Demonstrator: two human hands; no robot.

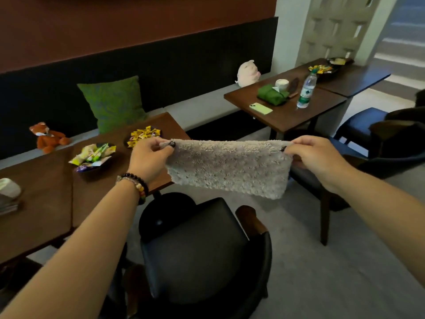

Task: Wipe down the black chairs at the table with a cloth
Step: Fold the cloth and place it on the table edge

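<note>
A fluffy grey cloth hangs stretched out in the air in front of me. My left hand pinches its upper left corner and my right hand pinches its upper right corner. Directly below the cloth stands a black chair with a padded seat and wooden armrests, pushed near the brown table. A second black chair stands to the right, partly hidden behind my right hand. Neither hand touches a chair.
The brown table holds two bowls of wrapped sweets and a white cup. A bench along the wall carries a green cushion, a fox toy and a pink plush. Another table holds a water bottle and a phone.
</note>
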